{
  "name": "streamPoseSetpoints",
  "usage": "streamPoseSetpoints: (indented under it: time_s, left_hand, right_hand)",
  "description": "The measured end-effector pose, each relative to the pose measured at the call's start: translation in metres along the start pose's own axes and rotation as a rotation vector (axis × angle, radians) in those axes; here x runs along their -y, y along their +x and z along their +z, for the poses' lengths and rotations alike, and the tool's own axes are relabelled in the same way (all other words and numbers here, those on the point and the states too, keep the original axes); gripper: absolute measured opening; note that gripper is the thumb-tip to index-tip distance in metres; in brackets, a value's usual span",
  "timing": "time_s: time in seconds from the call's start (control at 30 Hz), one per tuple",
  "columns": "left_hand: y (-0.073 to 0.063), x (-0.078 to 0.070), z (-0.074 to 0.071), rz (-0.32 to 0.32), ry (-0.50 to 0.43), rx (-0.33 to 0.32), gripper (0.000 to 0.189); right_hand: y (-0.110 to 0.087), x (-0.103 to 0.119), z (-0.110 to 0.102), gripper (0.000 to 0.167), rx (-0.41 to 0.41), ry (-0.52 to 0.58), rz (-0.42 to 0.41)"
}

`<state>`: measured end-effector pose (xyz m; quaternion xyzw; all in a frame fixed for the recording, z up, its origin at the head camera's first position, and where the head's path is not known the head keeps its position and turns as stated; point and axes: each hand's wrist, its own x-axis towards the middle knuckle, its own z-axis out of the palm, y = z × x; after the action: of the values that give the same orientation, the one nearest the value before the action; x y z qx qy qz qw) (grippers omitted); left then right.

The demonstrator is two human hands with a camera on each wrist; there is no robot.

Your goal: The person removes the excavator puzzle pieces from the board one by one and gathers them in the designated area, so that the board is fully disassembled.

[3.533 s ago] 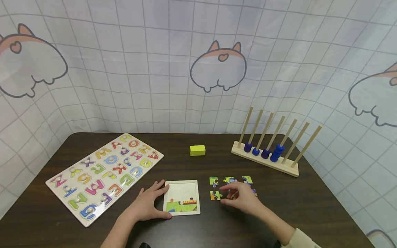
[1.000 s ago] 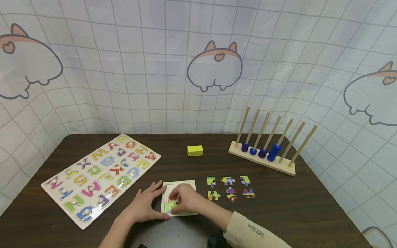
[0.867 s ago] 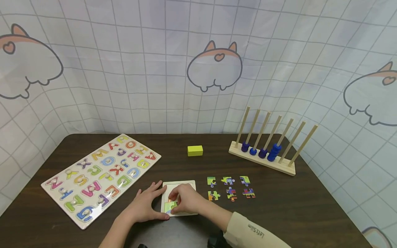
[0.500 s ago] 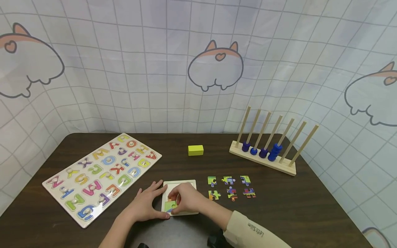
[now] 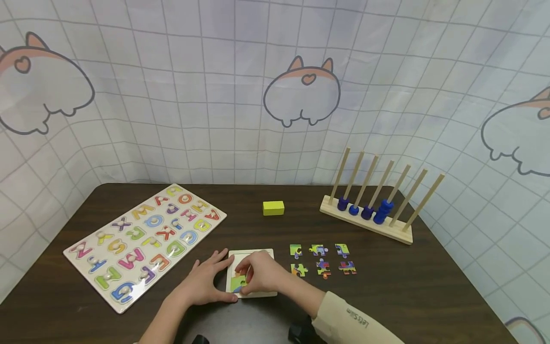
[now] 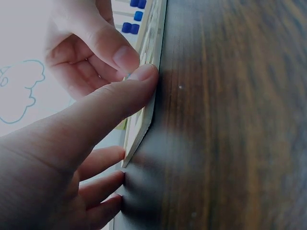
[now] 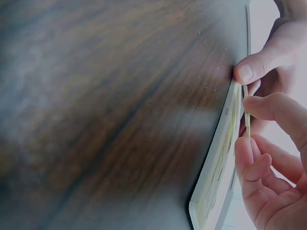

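Observation:
My left hand (image 5: 202, 283) holds the left side of a small square puzzle tray (image 5: 266, 295), its thumb at the near left corner and its index finger further up that edge. Over the tray, my right hand (image 5: 262, 274) pinches a thin jigsaw piece (image 7: 247, 117) between thumb and fingertips. That piece shows edge-on just above the tray in the right wrist view, so its picture is hidden. A green part of the puzzle picture (image 5: 237, 283) shows beside the right fingers. The right hand covers much of the tray in the head view.
Several loose jigsaw pieces (image 5: 319, 250) lie in two rows right of the tray. A yellow block (image 5: 273, 208) stands behind it. An alphabet board (image 5: 142, 246) is at the left; a pegged wooden stand (image 5: 365, 221) with blue and purple beads is at the back right.
Since the oldest frame, my right hand has moved left from the loose pieces to the tray. During the last second it has shifted only slightly there. My left hand keeps its hold on the tray.

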<state>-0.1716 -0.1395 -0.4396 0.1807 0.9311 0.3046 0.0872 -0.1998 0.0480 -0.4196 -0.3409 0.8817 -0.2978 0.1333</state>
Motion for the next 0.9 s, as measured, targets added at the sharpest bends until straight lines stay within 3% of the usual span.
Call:
streamPoseSetpoints:
  time_s: [0.43,0.9]
  left_hand:
    - [0.001,-0.001,0.0,-0.004,0.008,0.007,0.094]
    - [0.001,-0.002,0.0,-0.005,0.012,0.002,0.093]
  right_hand:
    - [-0.02,0.001,-0.015,0.034,-0.047,0.077,0.006]
    - [-0.049,-0.012,-0.027,0.034,-0.112,0.123,-0.031]
